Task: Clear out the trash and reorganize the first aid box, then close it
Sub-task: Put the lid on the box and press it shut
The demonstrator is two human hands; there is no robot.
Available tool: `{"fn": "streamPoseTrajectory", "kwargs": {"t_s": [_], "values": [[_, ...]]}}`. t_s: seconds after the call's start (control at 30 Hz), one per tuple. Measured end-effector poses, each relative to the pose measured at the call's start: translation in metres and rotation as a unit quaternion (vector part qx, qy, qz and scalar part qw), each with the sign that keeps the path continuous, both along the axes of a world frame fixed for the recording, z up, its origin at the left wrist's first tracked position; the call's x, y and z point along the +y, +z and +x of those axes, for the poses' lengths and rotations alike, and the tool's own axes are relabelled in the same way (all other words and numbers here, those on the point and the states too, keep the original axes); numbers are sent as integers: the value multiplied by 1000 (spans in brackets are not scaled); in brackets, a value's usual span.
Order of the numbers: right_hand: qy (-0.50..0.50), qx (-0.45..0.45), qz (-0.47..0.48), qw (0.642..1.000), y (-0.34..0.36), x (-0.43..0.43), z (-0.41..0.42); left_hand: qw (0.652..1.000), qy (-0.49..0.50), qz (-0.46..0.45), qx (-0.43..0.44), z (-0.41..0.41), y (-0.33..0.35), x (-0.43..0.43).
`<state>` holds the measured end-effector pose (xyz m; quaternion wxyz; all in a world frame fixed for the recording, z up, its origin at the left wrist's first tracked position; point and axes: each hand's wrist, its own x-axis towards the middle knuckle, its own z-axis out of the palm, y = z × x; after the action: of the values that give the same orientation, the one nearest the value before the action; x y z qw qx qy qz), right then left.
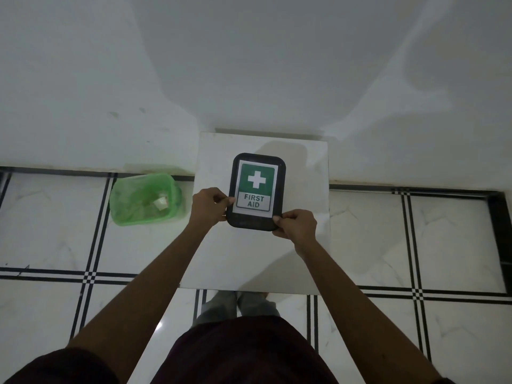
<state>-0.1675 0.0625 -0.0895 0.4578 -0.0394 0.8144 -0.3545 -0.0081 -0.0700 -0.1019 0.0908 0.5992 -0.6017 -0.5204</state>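
A black first aid box (256, 162) lies on a small white table (221, 259), lid shut, with a green and white "FIRST AID" label on top. My left hand (209, 207) grips the box's near left edge, thumb on the lid. On the near right corner sits my right hand (297, 224), fingers curled around the rim. A green bin (144, 199) lined with a green bag stands on the floor to the left of the table, with a few pale scraps of trash (160, 203) inside.
The table stands against a white wall (249, 65). White floor tiles (443, 239) with black lines spread to both sides. My feet show below the table's near edge.
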Motion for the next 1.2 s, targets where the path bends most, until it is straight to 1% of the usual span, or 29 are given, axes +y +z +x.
{"fn": "streamPoseTrajectory", "kwargs": {"t_s": [0.07,0.13,0.27,0.37,0.5,0.67,0.73,0.8,0.87,0.93,0.97,1.0,1.03,1.07,1.1,1.13,1.17,1.2], "values": [[-4,-5,2,1000,-1,-1,-2,1000,-6,18,-7,1,1,-2],[2,-1,7,1000,-1,-4,-1,999,-23,18,-25,0,1,-3],[56,71,9,996,0,-7,7,992,-80,-37,-87,-6,1,2],[40,88,0,995,-2,-5,9,987,-85,-70,-114,-8,-2,7],[26,102,7,994,-5,-10,8,991,-65,-40,-106,-9,0,4],[24,81,14,996,-8,-11,2,990,-72,-36,-119,-13,4,1],[38,102,16,994,-11,-13,3,991,-59,-5,-121,-14,3,-2],[63,138,16,988,-17,-14,5,994,-23,38,-104,-15,2,-6],[98,171,22,980,-19,-16,12,994,-26,40,-97,-22,0,-10],[125,194,16,973,-23,-18,22,995,-37,13,-89,-35,-1,-6],[141,214,8,967,-27,-19,29,994,-48,-13,-94,-41,-3,-2],[162,243,-1,956,-32,-21,37,988,-79,-64,-116,-45,-5,3],[182,274,-13,944,-37,-21,43,970,-132,-139,-148,-45,-9,8],[202,307,-27,930,-42,-23,46,942,-196,-206,-176,-43,-14,10],[225,342,-37,912,-47,-25,47,914,-254,-253,-189,-40,-19,10],[243,366,-40,897,-50,-27,44,896,-289,-278,-191,-37,-21,7],[255,375,-42,890,-53,-30,40,886,-308,-291,-191,-35,-25,5],[260,378,-46,887,-54,-33,35,887,-310,-290,-183,-35,-25,3]]}}
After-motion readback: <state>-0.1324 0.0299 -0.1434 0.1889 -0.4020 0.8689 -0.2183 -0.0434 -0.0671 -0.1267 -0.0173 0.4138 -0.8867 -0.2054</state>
